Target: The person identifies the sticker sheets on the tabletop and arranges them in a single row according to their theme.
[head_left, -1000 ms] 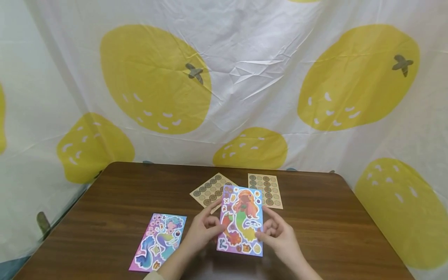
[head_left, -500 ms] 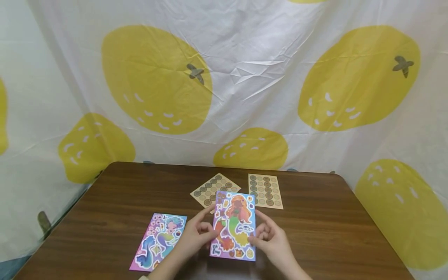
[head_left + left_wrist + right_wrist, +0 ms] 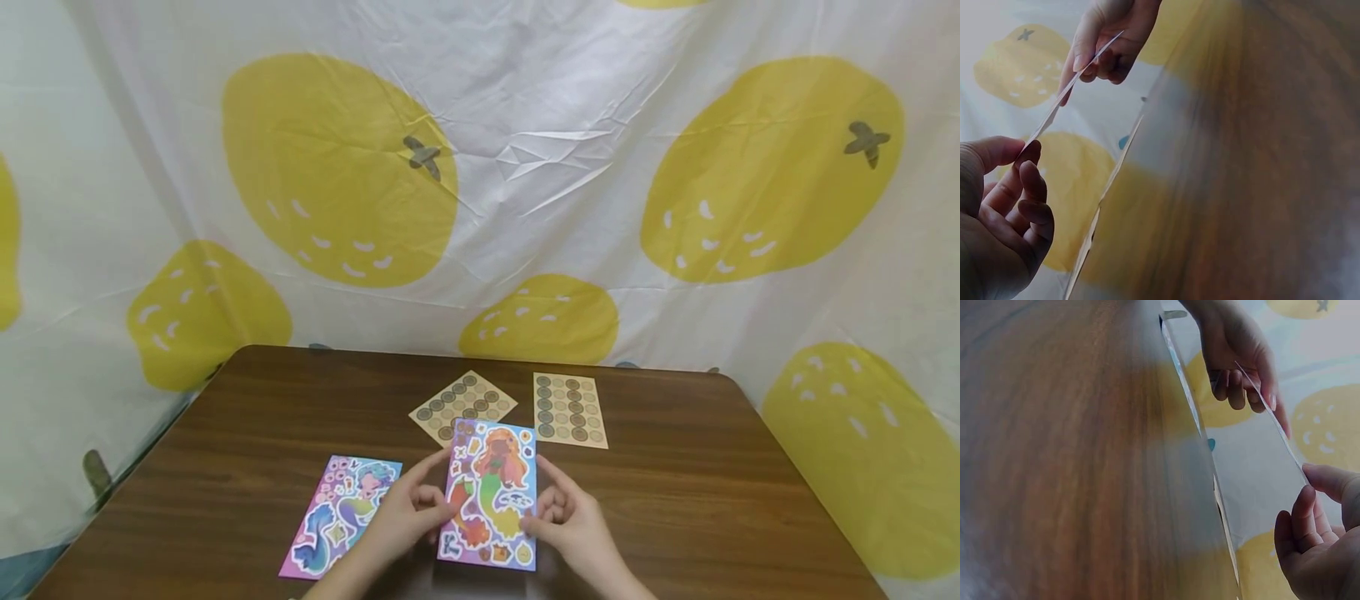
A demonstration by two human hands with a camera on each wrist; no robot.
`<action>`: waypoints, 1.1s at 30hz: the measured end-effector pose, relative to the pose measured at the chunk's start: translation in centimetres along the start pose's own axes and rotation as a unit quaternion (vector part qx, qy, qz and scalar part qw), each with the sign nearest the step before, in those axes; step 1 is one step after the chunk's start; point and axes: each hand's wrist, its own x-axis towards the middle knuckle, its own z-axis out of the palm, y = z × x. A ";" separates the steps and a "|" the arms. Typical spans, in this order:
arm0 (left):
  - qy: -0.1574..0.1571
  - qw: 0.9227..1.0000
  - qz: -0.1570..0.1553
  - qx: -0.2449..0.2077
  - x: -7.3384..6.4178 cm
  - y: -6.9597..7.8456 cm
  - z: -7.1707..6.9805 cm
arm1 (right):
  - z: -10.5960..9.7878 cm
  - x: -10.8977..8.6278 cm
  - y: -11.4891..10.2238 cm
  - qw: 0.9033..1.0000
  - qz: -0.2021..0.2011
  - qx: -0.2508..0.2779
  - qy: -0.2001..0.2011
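Both hands hold up a mermaid sticker sheet (image 3: 491, 496) with an orange-haired mermaid on a purple and blue ground. My left hand (image 3: 408, 512) pinches its left edge between thumb and fingers, and my right hand (image 3: 573, 521) pinches the right edge. Seen edge-on in the left wrist view, the sheet (image 3: 1060, 97) is a thin strip raised above the table, spanning the gap between the hands. A second mermaid sticker sheet (image 3: 322, 517), with a blue-haired figure, lies on the table to the left, partly covered by the left forearm.
Two beige sheets of round stickers lie toward the back of the brown wooden table (image 3: 675, 483): a slanted one (image 3: 450, 404) partly behind the held sheet, and a straighter one (image 3: 570, 408) to its right. A white curtain with yellow fruit prints (image 3: 337, 167) hangs behind.
Both hands have moved the held sticker sheet left and a little down toward the person, uncovering more of the round-sticker sheets behind. The sheets on the table have stayed put.
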 end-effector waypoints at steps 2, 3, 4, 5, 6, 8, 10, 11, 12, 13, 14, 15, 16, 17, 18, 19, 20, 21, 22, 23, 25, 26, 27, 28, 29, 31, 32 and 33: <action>-0.001 1.000 -0.001 -0.001 -0.2 -0.2 -0.1 | 0.1 0.0 0.1 1.000 0.009 -0.003 -0.005; -0.002 1.000 -0.003 -0.004 -0.2 -0.2 -0.2 | 0.1 0.0 0.1 1.000 0.013 -0.005 -0.007; -0.004 1.000 -0.003 -0.003 -0.3 -0.3 -0.2 | 0.2 0.0 0.2 1.000 0.018 -0.007 -0.009; -0.006 1.000 -0.003 -0.004 -0.4 -0.4 -0.3 | 0.2 0.0 0.3 1.000 0.021 -0.010 -0.010; -0.008 1.000 -0.003 -0.004 -0.5 -0.4 -0.3 | 0.2 0.0 0.4 1.000 0.024 -0.014 -0.010; -0.010 1.000 -0.007 -0.006 -0.6 -0.6 -0.4 | 0.3 0.0 0.5 0.999 0.028 -0.016 -0.012; -0.010 1.000 -0.012 -0.005 -0.8 -0.6 -0.4 | 0.4 -0.1 0.6 0.999 0.033 -0.023 -0.013; -0.009 1.000 -0.015 -0.002 -0.8 -0.6 -0.5 | 0.5 -0.1 0.6 0.999 0.035 -0.023 -0.015; -0.008 1.000 -0.017 0.003 -0.9 -0.6 -0.5 | 0.6 -0.1 0.7 0.999 0.038 -0.025 -0.016; -0.007 1.000 -0.020 0.005 -1.0 -0.6 -0.5 | 0.6 -0.1 0.7 0.999 0.040 -0.026 -0.018; -0.006 1.000 -0.021 0.011 -1.1 -0.7 -0.5 | 0.7 -0.1 0.8 0.998 0.044 -0.029 -0.020; -0.006 1.000 -0.022 0.017 -1.2 -0.7 -0.6 | 0.8 -0.1 0.8 0.998 0.046 -0.030 -0.022; -0.006 0.999 -0.021 0.023 -1.2 -0.8 -0.6 | 0.9 -0.1 0.8 0.998 0.051 -0.030 -0.023; -0.006 0.999 -0.020 0.030 -1.2 -0.8 -0.6 | 0.9 -0.1 0.8 0.998 0.054 -0.031 -0.025; -0.006 0.999 -0.019 0.033 -1.3 -0.9 -0.7 | 1.0 -0.1 0.9 0.997 0.058 -0.031 -0.027; -0.006 0.999 -0.019 0.034 -1.3 -0.9 -0.7 | 1.0 -0.1 0.9 0.997 0.062 -0.033 -0.029; -0.006 0.999 -0.019 0.037 -1.3 -0.9 -0.8 | 1.1 -0.1 0.9 0.997 0.067 -0.033 -0.031; -0.007 0.999 -0.020 0.039 -1.3 -1.0 -0.8 | 1.1 -0.1 0.9 0.996 0.071 -0.033 -0.033; -0.007 0.999 -0.022 0.040 -1.4 -1.0 -0.8 | 1.1 -0.1 1.0 0.996 0.075 -0.034 -0.036; -0.008 0.999 -0.025 0.040 -1.4 -1.0 -0.9 | 1.2 -0.1 1.1 0.996 0.079 -0.033 -0.039; -0.008 0.999 -0.032 0.044 -1.5 -1.2 -1.0 | 1.3 0.0 1.2 0.995 0.083 -0.032 -0.044; -0.008 0.998 -0.033 0.046 -1.5 -1.2 -1.0 | 1.4 0.0 1.3 0.995 0.084 -0.030 -0.046; -0.008 0.998 -0.036 0.046 -1.6 -1.2 -1.0 | 1.4 0.0 1.4 0.995 0.083 -0.030 -0.048; -0.008 0.998 -0.038 0.045 -1.6 -1.3 -1.1 | 1.5 0.0 1.5 0.995 0.082 -0.030 -0.048; -0.009 0.998 -0.040 0.046 -1.6 -1.3 -1.1 | 1.5 0.0 1.5 0.995 0.080 -0.031 -0.048; -0.009 0.998 -0.042 0.045 -1.7 -1.4 -1.2 | 1.6 0.0 1.6 0.995 0.076 -0.037 -0.047; -0.010 0.998 -0.042 0.046 -1.7 -1.5 -1.2 | 1.7 0.0 1.6 0.995 0.074 -0.041 -0.046; -0.010 0.998 -0.044 0.046 -1.8 -1.5 -1.2 | 1.8 -0.1 1.6 0.995 0.072 -0.044 -0.046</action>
